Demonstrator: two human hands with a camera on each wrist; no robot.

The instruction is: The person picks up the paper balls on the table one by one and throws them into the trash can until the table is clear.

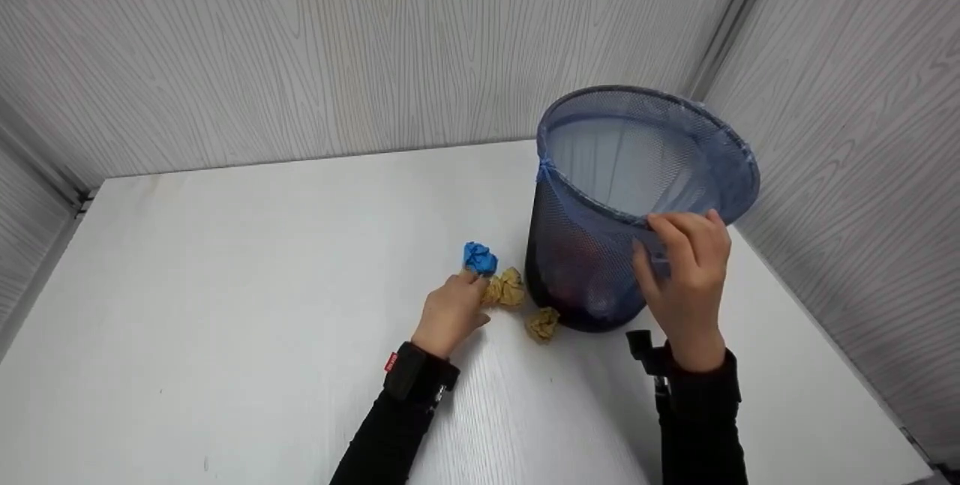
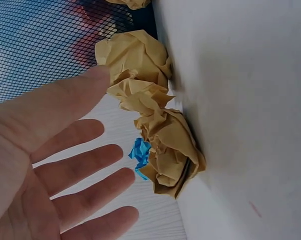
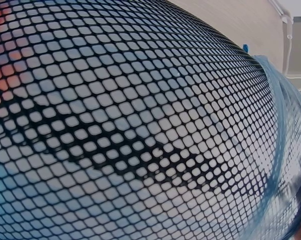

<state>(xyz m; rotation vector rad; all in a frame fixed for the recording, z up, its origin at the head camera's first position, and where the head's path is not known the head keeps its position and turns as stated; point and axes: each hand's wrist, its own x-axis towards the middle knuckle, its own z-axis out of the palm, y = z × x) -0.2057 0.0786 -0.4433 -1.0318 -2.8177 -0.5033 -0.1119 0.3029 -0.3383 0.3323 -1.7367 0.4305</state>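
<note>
My left hand (image 1: 448,312) reaches low over the table beside several crumpled paper balls, its fingers spread and relaxed. In the left wrist view, the thumb tip overlaps one tan paper ball (image 2: 135,55), and another tan ball (image 2: 173,155) lies just past the fingertips. A blue crumpled paper (image 1: 480,258) is right at those fingers in the head view. Another tan ball (image 1: 542,325) sits against the base of a black mesh wastebasket (image 1: 574,245). My right hand (image 1: 694,275) grips the near right of its rim, where a translucent blue bag (image 1: 709,163) is folded over.
The wastebasket stands on a white table (image 1: 247,305), with reddish contents showing through its lower mesh. A small knot (image 1: 545,168) in the bag hangs at the left of the rim. Grey wood-grain panels (image 1: 360,50) rise behind and on both sides.
</note>
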